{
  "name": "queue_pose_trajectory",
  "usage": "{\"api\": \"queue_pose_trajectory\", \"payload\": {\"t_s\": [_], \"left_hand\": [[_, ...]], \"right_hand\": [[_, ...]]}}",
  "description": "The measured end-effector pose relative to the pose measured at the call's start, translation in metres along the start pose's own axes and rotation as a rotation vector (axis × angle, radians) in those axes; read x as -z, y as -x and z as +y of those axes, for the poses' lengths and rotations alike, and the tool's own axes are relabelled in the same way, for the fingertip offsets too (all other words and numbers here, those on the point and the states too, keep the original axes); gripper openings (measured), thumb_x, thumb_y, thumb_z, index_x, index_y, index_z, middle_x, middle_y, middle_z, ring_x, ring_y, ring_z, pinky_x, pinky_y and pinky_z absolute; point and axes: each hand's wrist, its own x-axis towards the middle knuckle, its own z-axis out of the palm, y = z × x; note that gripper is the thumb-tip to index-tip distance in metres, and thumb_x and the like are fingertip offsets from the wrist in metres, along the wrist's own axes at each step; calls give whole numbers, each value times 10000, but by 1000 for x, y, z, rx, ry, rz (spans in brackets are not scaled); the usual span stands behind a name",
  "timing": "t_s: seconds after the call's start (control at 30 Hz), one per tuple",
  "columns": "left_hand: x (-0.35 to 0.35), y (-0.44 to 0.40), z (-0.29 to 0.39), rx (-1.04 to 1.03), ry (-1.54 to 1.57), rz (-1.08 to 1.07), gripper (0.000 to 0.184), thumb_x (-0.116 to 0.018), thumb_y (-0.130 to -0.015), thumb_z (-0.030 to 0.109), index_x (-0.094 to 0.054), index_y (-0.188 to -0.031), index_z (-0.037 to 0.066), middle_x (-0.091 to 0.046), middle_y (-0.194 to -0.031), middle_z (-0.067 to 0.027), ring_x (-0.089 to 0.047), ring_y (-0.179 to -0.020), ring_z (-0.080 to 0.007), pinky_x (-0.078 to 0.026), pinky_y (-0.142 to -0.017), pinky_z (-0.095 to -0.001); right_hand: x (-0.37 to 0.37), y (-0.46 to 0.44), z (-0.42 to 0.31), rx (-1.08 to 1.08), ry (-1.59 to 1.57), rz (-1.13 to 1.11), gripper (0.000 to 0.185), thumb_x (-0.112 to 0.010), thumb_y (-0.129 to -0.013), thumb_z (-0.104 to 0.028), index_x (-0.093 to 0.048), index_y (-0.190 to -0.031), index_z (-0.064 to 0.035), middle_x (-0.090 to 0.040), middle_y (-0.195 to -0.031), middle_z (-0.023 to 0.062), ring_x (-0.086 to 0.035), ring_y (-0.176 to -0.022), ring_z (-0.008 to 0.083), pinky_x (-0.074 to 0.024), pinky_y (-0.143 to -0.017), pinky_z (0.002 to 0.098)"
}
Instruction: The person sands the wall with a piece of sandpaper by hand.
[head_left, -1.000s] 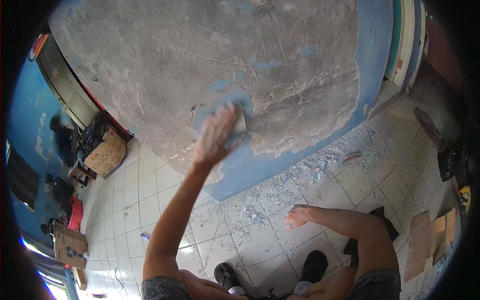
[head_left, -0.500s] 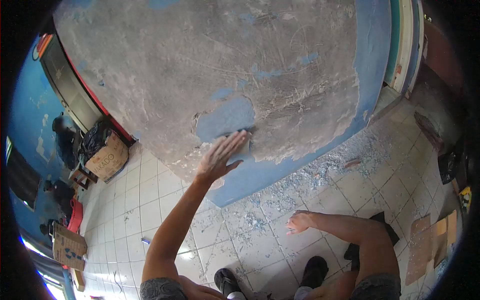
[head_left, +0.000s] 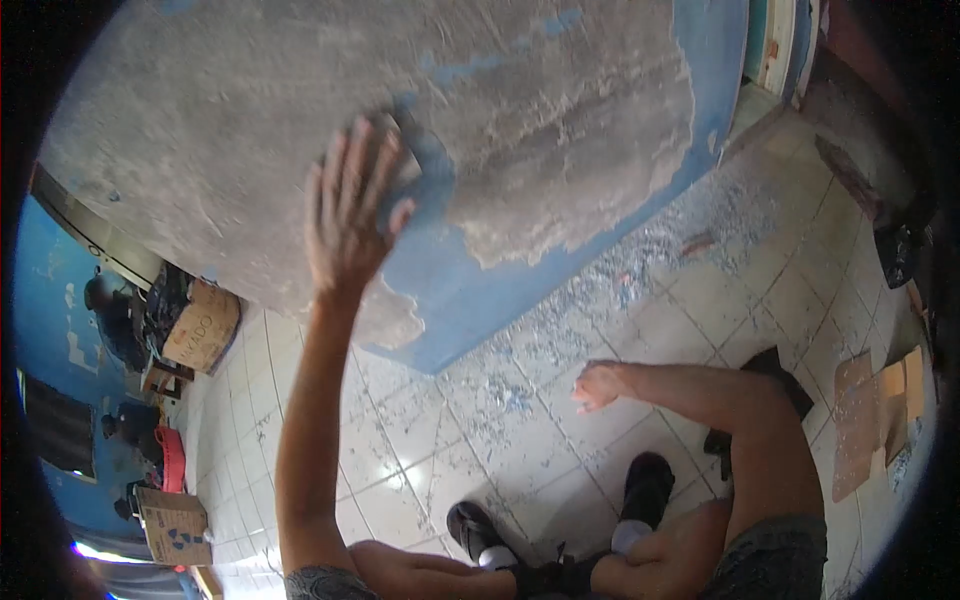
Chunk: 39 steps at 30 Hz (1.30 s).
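Sheet, pale, straight-edged, lying beneath left hand against wall; fingers extended, slightly spread, grip cannot be told. Right hand above tiled floor, half-bent, nothing visibly held. Hazard: fingertips could scrape if the sheet slips. Materials: rough grey plaster; smooth, ragged-edged blue paint; curled flakes.

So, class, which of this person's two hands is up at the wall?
The left hand, at the wall with a pale piece showing beside its fingers. The right hand instead hangs away from it, over the tiled floor.
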Motion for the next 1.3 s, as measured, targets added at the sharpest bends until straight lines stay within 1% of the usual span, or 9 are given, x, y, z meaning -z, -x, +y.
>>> {"api": "queue_pose_trajectory", "payload": {"t_s": [0.17, 0.27, 0.43, 0.57, 0.67, 0.8, 0.93, 1.07, 1.3], "left_hand": [[-45, 63, 46, -222, 28, -272, 939, -538, -844, 729, -262, -1577, 212, -172, -1661, -22, -194, -1517, -229, -222, -1218, -424], [-46, 60, 43, -328, -5, -163, 915, -541, -842, 721, -280, -1572, 235, -195, -1656, -4, -218, -1510, -221, -230, -1215, -416], [-5, -9, 2, 41, -59, -8, 856, -554, -876, 677, -280, -1571, 258, -186, -1658, -19, -217, -1509, -241, -257, -1201, -437], [-41, 47, 42, -165, -19, -272, 902, -512, -860, 742, -252, -1578, 261, -167, -1659, -35, -205, -1511, -229, -204, -1226, -436], [-41, 55, 40, -324, -157, -169, 948, -492, -830, 781, -234, -1581, 262, -132, -1668, -13, -177, -1521, -218, -121, -1243, -405], [0, 10, -3, -45, 26, -73, 857, -619, -861, 580, -286, -1569, 231, -210, -1652, -28, -250, -1500, -263, -310, -1170, -466], [-33, 48, 21, -30, 215, -144, 900, -639, -836, 607, -293, -1567, 213, -212, -1650, -39, -231, -1505, -280, -298, -1176, -471], [-47, 78, 48, -281, 62, -243, 952, -578, -832, 707, -203, -1591, 270, -131, -1669, 11, -169, -1523, -205, -134, -1244, -392], [4, -5, -1, 52, 104, 31, 842, -583, -884, 605, -259, -1579, 257, -220, -1648, -15, -238, -1505, -239, -293, -1192, -436]], "right_hand": [[25, 7, -12, -30, 40, -70, 489, -552, -914, -512, -680, -881, -41, -688, -816, 196, -685, -806, 404, -546, -735, 518], [27, 6, -1, -13, 63, 8, 485, -560, -909, -515, -672, -868, -44, -684, -802, 196, -686, -798, 400, -547, -725, 516], [-10, 17, -2, -29, 24, 75, 493, -573, -894, -539, -668, -878, -56, -679, -788, 195, -689, -789, 392, -548, -713, 511], [5, 25, -5, -35, 37, 29, 499, -565, -900, -545, -668, -883, -57, -680, -784, 188, -688, -786, 395, -546, -716, 512], [10, 26, -3, -45, 47, 26, 503, -560, -905, -543, -667, -875, -52, -679, -777, 188, -687, -776, 397, -545, -712, 514], [10, 32, -9, -80, 10, 5, 507, -543, -918, -535, -670, -877, -46, -680, -778, 199, -689, -779, 396, -541, -728, 521], [-8, 30, 3, -54, -47, 14, 514, -522, -930, -533, -673, -885, -45, -681, -786, 211, -689, -788, 398, -535, -748, 530], [10, 35, -3, -64, 0, -2, 514, -506, -940, -534, -672, -893, -50, -678, -782, 211, -685, -798, 407, -533, -751, 530], [-9, 32, 4, -30, -87, 100, 520, -509, -937, -545, -669, -915, -51, -679, -792, 204, -685, -808, 410, -540, -767, 525]]}}
